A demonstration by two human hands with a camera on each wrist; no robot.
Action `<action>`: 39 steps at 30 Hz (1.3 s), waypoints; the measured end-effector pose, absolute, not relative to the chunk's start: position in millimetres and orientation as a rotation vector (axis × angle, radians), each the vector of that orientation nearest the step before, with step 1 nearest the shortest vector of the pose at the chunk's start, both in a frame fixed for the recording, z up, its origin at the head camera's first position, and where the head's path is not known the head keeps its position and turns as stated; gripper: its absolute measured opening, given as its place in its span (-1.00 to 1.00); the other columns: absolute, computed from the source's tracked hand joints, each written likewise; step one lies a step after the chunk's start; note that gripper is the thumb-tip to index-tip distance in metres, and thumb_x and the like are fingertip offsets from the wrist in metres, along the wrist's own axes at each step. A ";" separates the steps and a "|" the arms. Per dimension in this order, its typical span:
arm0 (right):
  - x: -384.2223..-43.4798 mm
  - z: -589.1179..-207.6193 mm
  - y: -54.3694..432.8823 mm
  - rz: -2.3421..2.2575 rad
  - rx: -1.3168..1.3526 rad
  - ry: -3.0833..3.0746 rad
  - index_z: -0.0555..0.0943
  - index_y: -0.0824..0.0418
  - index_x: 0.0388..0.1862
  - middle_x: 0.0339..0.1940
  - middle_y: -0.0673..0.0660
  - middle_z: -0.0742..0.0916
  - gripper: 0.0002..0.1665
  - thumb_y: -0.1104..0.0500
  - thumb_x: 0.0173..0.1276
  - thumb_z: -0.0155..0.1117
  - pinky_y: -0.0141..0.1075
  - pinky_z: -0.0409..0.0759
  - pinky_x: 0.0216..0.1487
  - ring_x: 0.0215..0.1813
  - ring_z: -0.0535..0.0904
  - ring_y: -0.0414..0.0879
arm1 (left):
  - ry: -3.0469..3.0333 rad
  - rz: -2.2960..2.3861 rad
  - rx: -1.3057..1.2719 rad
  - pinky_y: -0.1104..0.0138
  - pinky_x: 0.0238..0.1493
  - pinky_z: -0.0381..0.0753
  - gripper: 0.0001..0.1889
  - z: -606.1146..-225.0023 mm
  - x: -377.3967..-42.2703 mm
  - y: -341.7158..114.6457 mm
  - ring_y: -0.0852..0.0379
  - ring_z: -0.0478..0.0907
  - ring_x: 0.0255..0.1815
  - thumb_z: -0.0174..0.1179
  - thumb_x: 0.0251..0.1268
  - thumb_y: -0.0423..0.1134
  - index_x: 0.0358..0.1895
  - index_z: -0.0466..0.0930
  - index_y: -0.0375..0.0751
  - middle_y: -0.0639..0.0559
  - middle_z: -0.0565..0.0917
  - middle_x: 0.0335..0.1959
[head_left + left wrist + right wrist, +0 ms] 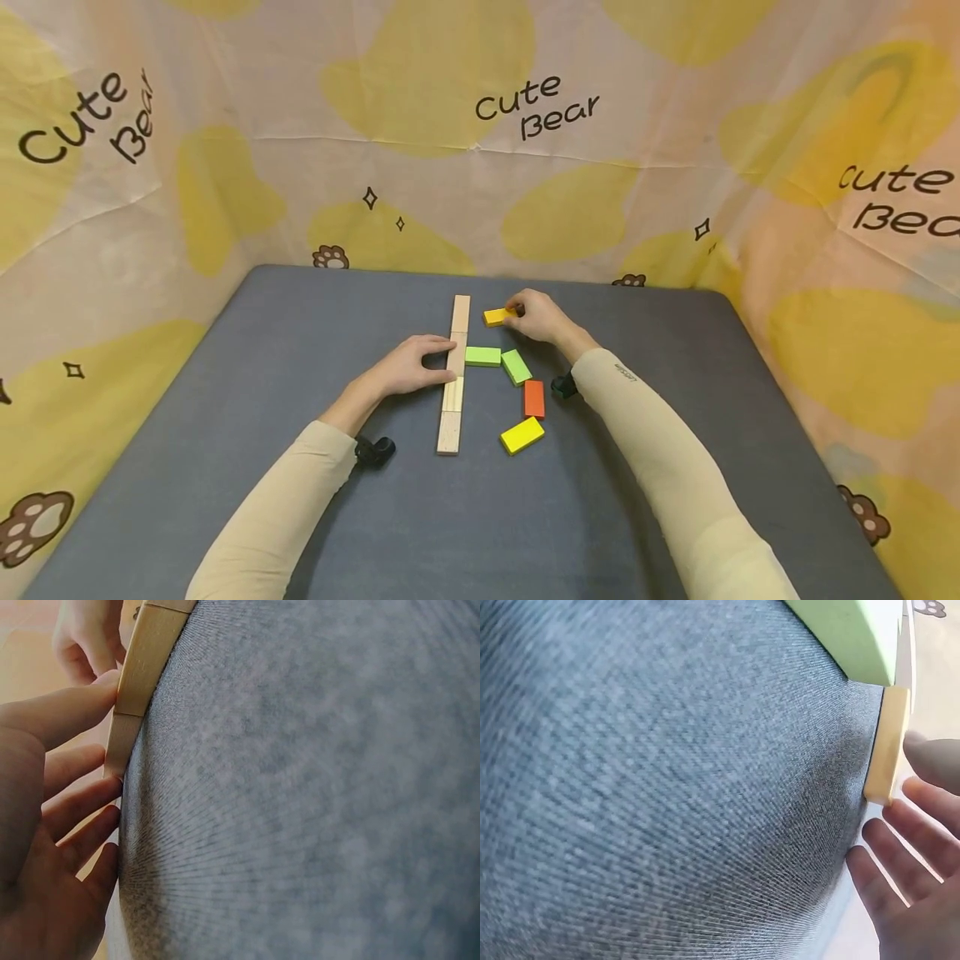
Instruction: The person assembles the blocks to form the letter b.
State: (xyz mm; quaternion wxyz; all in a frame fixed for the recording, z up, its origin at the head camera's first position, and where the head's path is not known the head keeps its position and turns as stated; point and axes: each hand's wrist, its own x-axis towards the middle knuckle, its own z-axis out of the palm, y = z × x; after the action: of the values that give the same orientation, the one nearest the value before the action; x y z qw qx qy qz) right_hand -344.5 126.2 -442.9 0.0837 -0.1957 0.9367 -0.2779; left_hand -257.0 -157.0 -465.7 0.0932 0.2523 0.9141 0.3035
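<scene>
Several plain wooden blocks [450, 431] lie end to end in a straight row. At the row's left side is my left hand [407, 365], its thumb and fingertips touching the wood. The left wrist view shows those fingers fairly straight beside the blocks [150, 660]. Beyond the row, my right hand [542, 315] pinches the right end of an orange-yellow block [494, 317] on the table. In the right wrist view the thumb lies against that block [889, 746]. A green block [483, 357] meets the row's right side, and a second green block [516, 367] slants from its end.
A red-orange block [534, 399] and a bright yellow block [522, 435] continue the curve below the green ones. All lie on a grey-blue table [375, 533]. Printed cloth [420, 100] hangs around its back and sides.
</scene>
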 end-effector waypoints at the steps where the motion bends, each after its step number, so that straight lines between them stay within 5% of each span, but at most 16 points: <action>1: -345.0 -443.4 126.3 -0.835 -0.581 2.793 0.65 0.32 0.21 0.12 0.24 0.65 -0.56 0.11 0.45 0.35 -0.07 0.57 0.16 0.10 0.57 0.09 | 2.712 0.899 0.747 -0.12 0.45 0.26 -0.30 -465.9 -257.1 -156.9 -0.23 0.29 0.49 0.33 0.34 0.07 0.46 0.45 -0.18 -0.21 0.43 0.44; 13: -347.3 -447.0 131.2 -0.948 -0.435 2.747 0.68 0.33 0.15 0.06 0.24 0.70 -0.56 0.13 0.38 0.43 -0.09 0.58 0.15 0.06 0.59 0.10 | 2.706 0.906 0.733 -0.11 0.47 0.24 -0.30 -468.1 -255.5 -155.7 -0.22 0.26 0.51 0.34 0.34 0.06 0.47 0.44 -0.18 -0.19 0.42 0.46; 39: -311.9 -422.1 151.1 -0.986 -0.642 2.799 0.72 0.31 0.02 -0.06 0.17 0.68 -0.64 0.12 0.33 0.46 -0.12 0.61 0.01 -0.08 0.58 0.03 | 2.703 0.896 0.730 -0.12 0.47 0.23 -0.29 -464.9 -258.4 -156.8 -0.24 0.25 0.51 0.34 0.34 0.07 0.47 0.43 -0.18 -0.21 0.41 0.47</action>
State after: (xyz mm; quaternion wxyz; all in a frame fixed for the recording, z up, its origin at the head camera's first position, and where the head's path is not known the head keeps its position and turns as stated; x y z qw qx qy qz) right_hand -311.9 151.1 -422.1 0.0527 -0.2110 0.9206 -0.3242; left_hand -258.4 -156.8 -464.9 0.1009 0.2471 0.9148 0.3032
